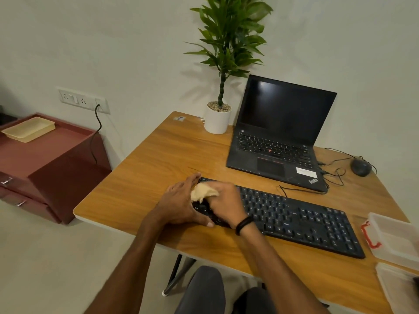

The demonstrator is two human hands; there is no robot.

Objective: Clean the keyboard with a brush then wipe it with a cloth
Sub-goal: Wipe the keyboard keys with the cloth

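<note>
Cloth on the left end of the keyboard

The black keyboard (306, 220) lies flat on the wooden worktop (158, 159), in front of the person. Its long axis runs on a slant: the left end points away toward the far left, and the right end comes nearer at the right. Its cable leaves the far edge toward the laptop (278, 137).

The right hand (224, 200), with a dark band at the wrist, sits over the keyboard's left end. Its fingers are curled round a bunched cream cloth (203, 192) and hold it down on the keys there. Part of the cloth bulges out on the hand's left side.

The left hand (181, 205) lies just beside it, against the keyboard's short left edge. Its fingers are fairly straight and reach up to the far left corner, the thumb is at the near edge, and it grips nothing.

The laptop stands open behind the keyboard with a dark screen. A plant in a white pot (217, 118) is at its left and a mouse (360, 167) at its right. A clear box (394, 239) with a red clasp sits near the keyboard's right end. Left of the worktop stands a red cabinet (45, 159) with a cream tray (28, 129) on top
</note>
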